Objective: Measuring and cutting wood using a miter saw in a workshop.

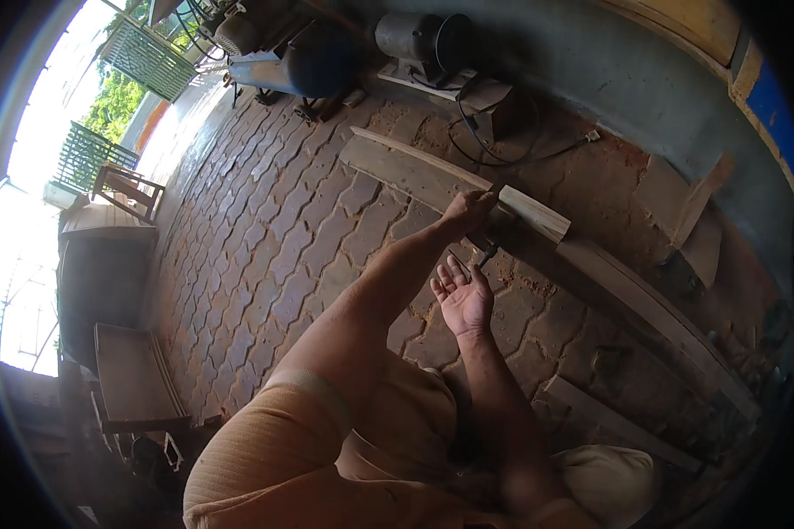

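Note:
My left hand (470,214) is closed at the edge of a long wooden board (397,167), its fingers wrapped round what looks like a dark metal clamp (488,253). The hand hides most of the clamp; its screw end and a thin bar show below. A pale wood block (535,214) lies along the board's top, just right of that hand. Beside the clamp's lower end, my right hand (465,304) is open, palm up, its fingers spread and holding nothing.
Long curved timber (653,304) runs off to the right, and a loose plank (622,423) lies nearer on the brick paving (282,238). A motor (423,42) with a cable stands by the wall, beside a blue tank (300,70). Wood offcuts (684,207) lean at the right. A stool (128,189) is far left.

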Tool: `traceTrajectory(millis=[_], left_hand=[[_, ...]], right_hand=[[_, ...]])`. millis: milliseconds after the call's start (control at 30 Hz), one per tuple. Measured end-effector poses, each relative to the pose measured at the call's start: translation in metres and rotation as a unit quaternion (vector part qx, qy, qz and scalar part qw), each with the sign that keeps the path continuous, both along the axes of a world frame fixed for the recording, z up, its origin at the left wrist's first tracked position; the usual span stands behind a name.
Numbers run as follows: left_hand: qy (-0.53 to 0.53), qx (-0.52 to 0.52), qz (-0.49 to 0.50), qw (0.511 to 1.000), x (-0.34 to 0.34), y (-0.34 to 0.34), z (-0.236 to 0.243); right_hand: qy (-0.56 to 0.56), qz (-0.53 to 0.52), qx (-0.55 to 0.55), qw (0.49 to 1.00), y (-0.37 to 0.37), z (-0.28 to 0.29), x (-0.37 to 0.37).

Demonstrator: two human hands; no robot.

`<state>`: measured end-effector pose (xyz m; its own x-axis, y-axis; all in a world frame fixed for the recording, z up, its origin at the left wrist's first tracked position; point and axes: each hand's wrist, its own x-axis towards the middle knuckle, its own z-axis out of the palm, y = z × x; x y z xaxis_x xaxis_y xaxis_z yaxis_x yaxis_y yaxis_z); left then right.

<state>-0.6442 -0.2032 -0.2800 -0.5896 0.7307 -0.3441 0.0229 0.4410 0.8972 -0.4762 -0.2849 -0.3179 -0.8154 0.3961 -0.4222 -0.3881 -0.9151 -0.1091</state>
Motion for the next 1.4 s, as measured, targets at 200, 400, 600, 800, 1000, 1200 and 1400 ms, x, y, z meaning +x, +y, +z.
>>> traceTrajectory(millis=[200,400,600,800,1000,1200,1400], left_hand=[[-0.004,0.017,-0.016,1.0,-0.002,0.0,-0.003],[-0.014,-0.005,-0.019,1.0,-0.003,-0.001,-0.006],[-0.021,0.0,-0.034,0.999,-0.006,0.0,-0.008],[0.003,-0.004,-0.022,1.0,-0.007,-0.002,-0.008],[-0.024,0.009,-0.027,0.999,-0.011,0.0,-0.016],[-0.039,0.016,-0.008,0.999,-0.01,-0.002,-0.017],[-0.046,-0.02,-0.006,0.999,-0.016,0.003,-0.027]], right_hand=[[0.115,-0.051,-0.163,0.979,0.012,0.01,0.002],[-0.038,-0.167,-0.247,0.954,0.018,0.022,0.018],[-0.197,-0.204,-0.038,0.958,0.016,-0.005,0.02],[-0.252,-0.104,0.138,0.952,-0.001,-0.018,-0.001],[-0.213,-0.028,0.14,0.967,-0.011,-0.017,-0.017],[0.022,-0.058,-0.09,0.994,0.007,-0.018,-0.02],[0.078,-0.127,-0.186,0.971,-0.001,-0.017,-0.025]])
